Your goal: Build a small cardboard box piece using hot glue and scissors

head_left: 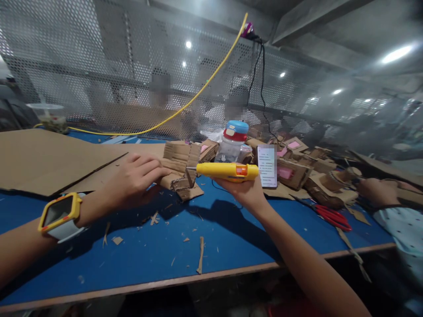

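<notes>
My right hand [243,190] grips a yellow glue gun [228,171] held level, its metal tip touching a small folded cardboard piece [183,166] on the blue table [211,237]. My left hand [137,178], with a yellow-framed watch [61,214] on its wrist, presses on the near left side of that cardboard piece. A yellow cable [185,105] arcs up behind the work toward the ceiling.
A large flat cardboard sheet [42,158] lies at the left. Behind the glue gun stand a blue-capped bottle [234,141] and a phone [267,166]. Cardboard boxes with pink patches [291,169] pile at the right, beside red scissors [330,215] and another person's hand [372,190]. Scraps litter the table.
</notes>
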`<state>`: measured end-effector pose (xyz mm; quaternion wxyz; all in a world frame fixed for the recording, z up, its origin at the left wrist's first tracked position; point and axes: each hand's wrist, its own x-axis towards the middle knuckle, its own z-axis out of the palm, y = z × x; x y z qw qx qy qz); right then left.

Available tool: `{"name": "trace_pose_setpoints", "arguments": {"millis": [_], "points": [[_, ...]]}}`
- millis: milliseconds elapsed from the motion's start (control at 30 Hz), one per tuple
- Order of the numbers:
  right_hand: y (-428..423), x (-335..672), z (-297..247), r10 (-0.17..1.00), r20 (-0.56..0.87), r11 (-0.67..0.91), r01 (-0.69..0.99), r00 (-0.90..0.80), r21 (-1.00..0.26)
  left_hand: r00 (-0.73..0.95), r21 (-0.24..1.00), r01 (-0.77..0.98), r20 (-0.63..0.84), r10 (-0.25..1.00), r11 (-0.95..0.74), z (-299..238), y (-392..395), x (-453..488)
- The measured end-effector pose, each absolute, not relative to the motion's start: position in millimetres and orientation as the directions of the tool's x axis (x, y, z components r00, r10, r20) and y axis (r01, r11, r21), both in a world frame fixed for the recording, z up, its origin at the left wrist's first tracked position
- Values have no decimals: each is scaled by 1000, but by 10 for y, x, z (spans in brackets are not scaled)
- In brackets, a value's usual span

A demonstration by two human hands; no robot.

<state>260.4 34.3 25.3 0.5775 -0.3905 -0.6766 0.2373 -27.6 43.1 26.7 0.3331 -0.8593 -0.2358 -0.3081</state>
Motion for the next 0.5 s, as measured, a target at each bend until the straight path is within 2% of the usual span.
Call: {"name": "trace_pose_setpoints", "arguments": {"millis": [233, 500], "points": [[362, 2612, 255, 799, 601, 592, 199, -22, -781, 716, -472, 577, 685, 134, -667, 274, 431, -277], [379, 2620, 228, 782, 623, 589, 329, -5, -738, 737, -459, 574, 650, 185, -678, 286, 414, -286]]}}
